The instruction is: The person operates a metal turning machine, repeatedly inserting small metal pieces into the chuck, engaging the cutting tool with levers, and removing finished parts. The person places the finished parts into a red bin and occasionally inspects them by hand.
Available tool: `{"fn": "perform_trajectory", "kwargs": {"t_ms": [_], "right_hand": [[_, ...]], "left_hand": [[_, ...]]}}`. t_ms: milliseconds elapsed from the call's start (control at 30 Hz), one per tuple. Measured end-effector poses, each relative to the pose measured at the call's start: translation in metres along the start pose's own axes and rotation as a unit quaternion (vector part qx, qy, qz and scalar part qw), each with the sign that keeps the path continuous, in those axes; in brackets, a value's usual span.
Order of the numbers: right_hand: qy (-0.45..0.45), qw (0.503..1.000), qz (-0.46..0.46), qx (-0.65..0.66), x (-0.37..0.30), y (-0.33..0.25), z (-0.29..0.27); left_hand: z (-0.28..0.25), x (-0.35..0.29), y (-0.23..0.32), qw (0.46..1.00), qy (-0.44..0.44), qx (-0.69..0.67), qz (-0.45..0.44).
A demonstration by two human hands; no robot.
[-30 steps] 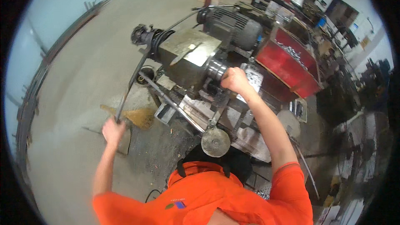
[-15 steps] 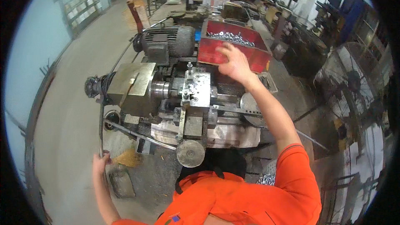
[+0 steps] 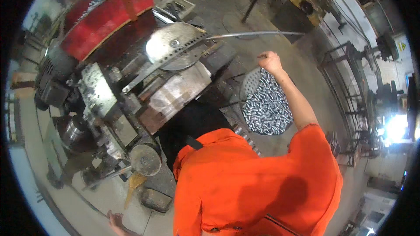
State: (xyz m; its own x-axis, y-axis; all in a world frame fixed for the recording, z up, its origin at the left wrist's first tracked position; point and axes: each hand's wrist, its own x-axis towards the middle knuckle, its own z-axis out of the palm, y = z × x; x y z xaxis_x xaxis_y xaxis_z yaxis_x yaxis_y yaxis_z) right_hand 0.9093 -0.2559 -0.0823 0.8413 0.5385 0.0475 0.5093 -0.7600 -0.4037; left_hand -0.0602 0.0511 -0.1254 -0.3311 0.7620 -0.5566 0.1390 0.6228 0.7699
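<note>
My right hand (image 3: 270, 63) is above the upper edge of a round perforated metal basket (image 3: 250, 84), its fingers curled together. What they hold, if anything, is hidden. Many small shiny metal cylinders (image 3: 267, 107) fill most of that basket. Down at the lower left, my left hand (image 3: 116, 222) is at the end of a long thin metal lever (image 3: 89, 203), fingers closed around it. Between my arms stands a greasy machine with a steel block (image 3: 97, 89) and a round knob (image 3: 145, 160).
A red bin (image 3: 109, 22) with metal parts stands at the upper left, behind the machine. A perforated steel bar (image 3: 162, 63) crosses a round plate (image 3: 175, 39). A metal rack (image 3: 345, 91) is at the right. A brush (image 3: 134, 183) and dustpan (image 3: 156, 200) lie at the lower left.
The view has swung to the right. My right hand has moved from beside the red bin to above the basket of cylinders. My left hand stays at the lever.
</note>
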Motion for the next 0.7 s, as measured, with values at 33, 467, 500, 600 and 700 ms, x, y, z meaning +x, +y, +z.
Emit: {"fn": "perform_trajectory", "kwargs": {"t_ms": [33, 467, 500, 600, 700], "right_hand": [[-0.033, 0.998, 0.016, -0.053, -0.007, 0.025, 0.014], [-0.269, 0.929, 0.062, -0.248, -0.042, 0.073, 0.093], [-0.279, 0.925, 0.052, -0.253, -0.042, 0.068, 0.092], [-0.177, 0.962, 0.045, -0.201, -0.045, 0.098, 0.113], [-0.151, 0.971, 0.049, -0.177, -0.046, 0.098, 0.112]], "left_hand": [[-0.005, -0.005, -0.003, 1.000, -0.001, -0.029, -0.004], [0.042, -0.073, 0.043, 0.994, 0.006, 0.006, 0.111], [0.041, -0.076, 0.044, 0.993, -0.004, 0.017, 0.114], [0.036, -0.066, 0.046, 0.996, 0.033, 0.007, 0.080], [0.046, -0.070, 0.041, 0.992, 0.008, -0.006, 0.128]]}}
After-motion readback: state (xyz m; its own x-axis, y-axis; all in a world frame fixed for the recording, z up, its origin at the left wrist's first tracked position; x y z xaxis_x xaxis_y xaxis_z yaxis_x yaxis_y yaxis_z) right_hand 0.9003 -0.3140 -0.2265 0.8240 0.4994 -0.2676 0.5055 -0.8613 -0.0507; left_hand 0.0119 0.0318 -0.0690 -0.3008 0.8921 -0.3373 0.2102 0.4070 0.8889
